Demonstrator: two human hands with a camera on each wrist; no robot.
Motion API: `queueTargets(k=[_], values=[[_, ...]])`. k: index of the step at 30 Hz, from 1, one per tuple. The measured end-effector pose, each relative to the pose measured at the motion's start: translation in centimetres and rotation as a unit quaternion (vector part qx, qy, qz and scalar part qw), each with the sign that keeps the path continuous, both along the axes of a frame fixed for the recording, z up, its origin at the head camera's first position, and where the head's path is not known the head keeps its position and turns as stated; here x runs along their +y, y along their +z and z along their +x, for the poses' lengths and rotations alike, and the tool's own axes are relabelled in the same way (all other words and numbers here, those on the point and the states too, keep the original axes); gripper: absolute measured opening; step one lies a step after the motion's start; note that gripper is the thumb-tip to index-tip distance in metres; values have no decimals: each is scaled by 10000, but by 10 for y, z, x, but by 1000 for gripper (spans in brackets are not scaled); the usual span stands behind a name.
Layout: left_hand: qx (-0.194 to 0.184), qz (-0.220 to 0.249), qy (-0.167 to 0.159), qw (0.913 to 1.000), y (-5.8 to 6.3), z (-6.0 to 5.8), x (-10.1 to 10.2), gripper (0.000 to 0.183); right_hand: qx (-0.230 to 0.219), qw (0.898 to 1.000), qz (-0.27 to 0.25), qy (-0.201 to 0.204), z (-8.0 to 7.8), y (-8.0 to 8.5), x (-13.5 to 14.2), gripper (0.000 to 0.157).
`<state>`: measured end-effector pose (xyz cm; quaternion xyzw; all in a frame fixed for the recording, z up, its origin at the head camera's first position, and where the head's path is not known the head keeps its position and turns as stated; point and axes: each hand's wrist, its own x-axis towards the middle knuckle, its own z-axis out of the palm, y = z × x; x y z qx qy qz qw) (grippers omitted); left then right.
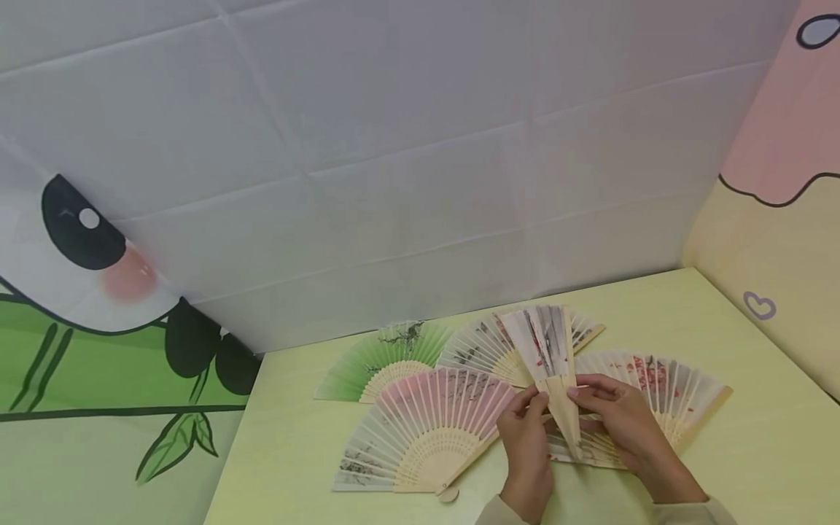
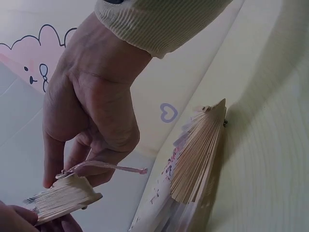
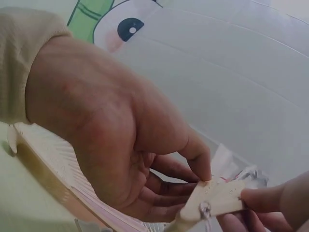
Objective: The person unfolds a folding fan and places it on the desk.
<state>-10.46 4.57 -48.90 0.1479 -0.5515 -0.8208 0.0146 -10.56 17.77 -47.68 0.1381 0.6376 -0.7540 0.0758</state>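
Observation:
A narrow, partly spread folding fan (image 1: 539, 339) stands tilted up between the hands, its white leaf bearing grey and red print. The left hand (image 1: 525, 441) pinches its left edge between thumb and fingers. On the opposite edge, the right hand (image 1: 626, 423) grips the pale wooden sticks. From the pivot end hangs a pinkish cord (image 2: 111, 166) in the left wrist view. The right wrist view shows both thumbs on the sticks (image 3: 219, 195) near that end. Below the right hand lies an open fan with red blossoms (image 1: 652, 373), partly covered by it.
Left of the hands, a pink-and-grey fan (image 1: 426, 408) lies spread on the pale yellow table (image 1: 275, 452). Behind it are a green fan (image 1: 383, 364) and a grey-white one (image 1: 475, 346). A pale panelled wall (image 1: 394, 182) borders the back; painted walls flank both sides.

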Motion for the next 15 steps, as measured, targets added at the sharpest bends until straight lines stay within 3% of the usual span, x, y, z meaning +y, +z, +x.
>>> queueTargets(k=[6, 12, 15], values=[[296, 243, 291, 9988, -1, -2, -6, 16, 164, 9993, -20, -346, 0, 1, -5, 18], [382, 375, 467, 9975, -1, -4, -9, 39, 222, 9979, 384, -464, 1, 5, -10, 56], [477, 327, 535, 9969, -2, -5, -12, 52, 349, 9968, 518, -491, 0, 6, -11, 60]])
